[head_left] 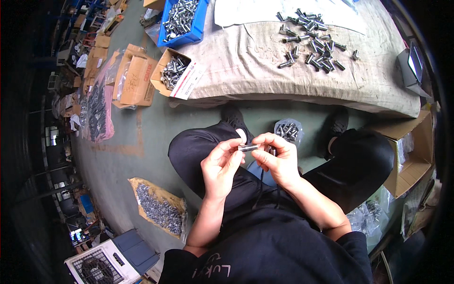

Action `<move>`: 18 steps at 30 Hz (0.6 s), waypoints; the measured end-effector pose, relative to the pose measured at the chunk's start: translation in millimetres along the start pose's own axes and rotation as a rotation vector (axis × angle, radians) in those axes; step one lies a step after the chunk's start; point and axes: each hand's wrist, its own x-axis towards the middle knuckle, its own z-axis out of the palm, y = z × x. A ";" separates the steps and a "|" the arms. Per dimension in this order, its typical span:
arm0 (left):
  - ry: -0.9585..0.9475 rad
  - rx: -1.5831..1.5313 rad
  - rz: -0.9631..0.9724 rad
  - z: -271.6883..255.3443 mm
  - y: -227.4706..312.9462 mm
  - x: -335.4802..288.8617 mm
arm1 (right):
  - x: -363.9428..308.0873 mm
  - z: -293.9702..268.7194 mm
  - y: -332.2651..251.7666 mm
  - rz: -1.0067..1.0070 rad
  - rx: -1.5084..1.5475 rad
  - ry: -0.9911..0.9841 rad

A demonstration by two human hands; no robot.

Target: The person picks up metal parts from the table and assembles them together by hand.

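A short, shiny cylindrical metal pin lies crosswise between my hands, above my lap. My left hand pinches its left end between thumb and fingertips. At the other end, the thumb and forefinger of my right hand grip it. A second metal piece shows among the curled fingers of the right hand; its full shape is hidden. Just beyond the right hand, a clear plastic bag of similar metal parts rests on the floor between my feet.
Loose headed pins are scattered on the cloth-covered table ahead. A blue bin and a cardboard box, both filled with metal parts, stand left of it. Small parts cover a cardboard sheet at left. An open carton stands right.
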 end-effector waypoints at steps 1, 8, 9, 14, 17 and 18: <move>0.005 -0.010 0.010 1.0 0.9 -0.2 | 0.1 -0.1 0.2 -0.001 0.000 0.000; 0.009 0.078 0.167 11.7 5.7 1.1 | 0.6 -4.1 3.7 0.113 0.187 -0.011; 0.003 0.071 0.163 12.4 4.2 0.2 | 0.7 -4.5 3.8 0.165 0.303 -0.012; -0.085 0.393 0.314 13.6 -15.7 7.1 | 13.7 -30.9 8.5 0.431 0.663 0.097; 0.090 0.104 0.085 5.9 -33.6 18.3 | 23.7 -71.2 -4.4 0.297 0.588 0.204; 0.115 0.063 0.032 -2.6 -44.4 21.5 | 26.1 -80.4 -5.6 0.242 0.406 0.253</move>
